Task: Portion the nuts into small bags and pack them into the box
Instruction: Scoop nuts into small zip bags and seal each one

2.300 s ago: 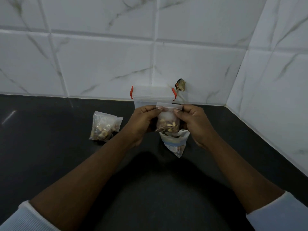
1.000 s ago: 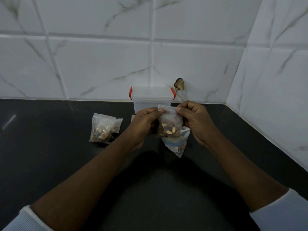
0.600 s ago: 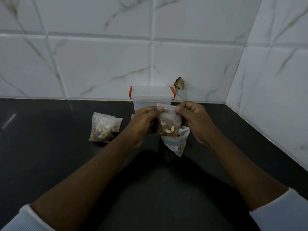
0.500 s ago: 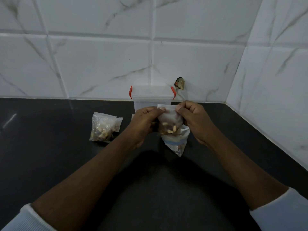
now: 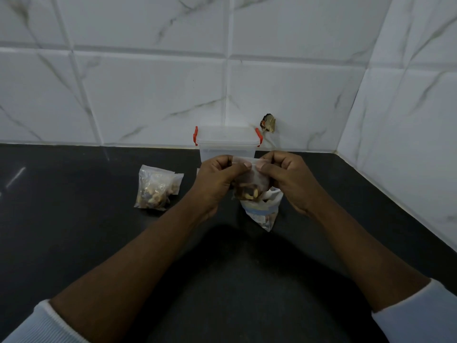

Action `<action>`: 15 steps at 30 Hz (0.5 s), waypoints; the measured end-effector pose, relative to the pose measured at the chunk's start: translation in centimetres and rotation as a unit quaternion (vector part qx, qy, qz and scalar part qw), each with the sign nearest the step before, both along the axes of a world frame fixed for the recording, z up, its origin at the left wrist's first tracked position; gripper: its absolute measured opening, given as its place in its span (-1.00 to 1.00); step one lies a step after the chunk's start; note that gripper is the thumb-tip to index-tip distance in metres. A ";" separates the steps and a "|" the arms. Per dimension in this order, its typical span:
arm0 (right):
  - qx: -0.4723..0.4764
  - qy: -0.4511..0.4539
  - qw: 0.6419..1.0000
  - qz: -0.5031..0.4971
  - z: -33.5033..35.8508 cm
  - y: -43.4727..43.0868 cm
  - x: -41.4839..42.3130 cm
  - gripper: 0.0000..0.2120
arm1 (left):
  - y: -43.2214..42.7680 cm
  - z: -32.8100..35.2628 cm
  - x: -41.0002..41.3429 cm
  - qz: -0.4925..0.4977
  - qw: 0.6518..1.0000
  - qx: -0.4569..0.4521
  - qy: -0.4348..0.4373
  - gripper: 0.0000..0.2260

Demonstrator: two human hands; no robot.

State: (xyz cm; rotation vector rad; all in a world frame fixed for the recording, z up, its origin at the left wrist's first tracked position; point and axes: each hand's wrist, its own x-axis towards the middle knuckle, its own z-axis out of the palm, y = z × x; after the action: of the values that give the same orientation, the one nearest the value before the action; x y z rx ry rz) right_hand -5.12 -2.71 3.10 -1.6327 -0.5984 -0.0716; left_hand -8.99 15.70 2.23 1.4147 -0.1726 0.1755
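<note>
A small clear bag of nuts point(image 5: 249, 188) hangs above the black counter, pinched along its top strip by both hands. My left hand point(image 5: 217, 179) pinches the left part of the strip with thumb and fingers. My right hand point(image 5: 286, 179) pinches the right part, the two thumbs almost meeting. Below the held bag lies a larger clear bag with a blue stripe point(image 5: 262, 214), partly hidden. A clear plastic box with red clips point(image 5: 226, 142) stands behind my hands, its lid on. Two filled small bags point(image 5: 155, 188) lie to the left on the counter.
The black counter point(image 5: 74, 219) meets white marbled wall tiles at the back and on the right. A small brown object point(image 5: 268, 123) sticks to the back wall just right of the box.
My hands have drawn closer together along the bag's top strip, so the thumbs now nearly touch. The bag has stayed above the larger bag.
</note>
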 end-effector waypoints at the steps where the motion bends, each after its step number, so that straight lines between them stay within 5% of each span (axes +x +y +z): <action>1: -0.010 -0.012 1.000 -0.006 0.0 0.0 0.0 -0.86 | 0.0 0.0 0.0 -0.002 1.000 0.007 0.001 -0.91; 15: 0.008 0.008 1.000 -0.012 -0.1 0.0 0.2 -0.73 | 0.3 0.0 0.3 0.006 1.000 -0.008 -0.017 -0.90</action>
State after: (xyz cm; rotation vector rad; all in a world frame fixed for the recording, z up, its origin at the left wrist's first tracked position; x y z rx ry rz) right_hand -4.94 -2.66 3.04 -1.6230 -0.5649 -0.0795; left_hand -8.72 16.00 2.20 1.3978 -0.1908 0.2095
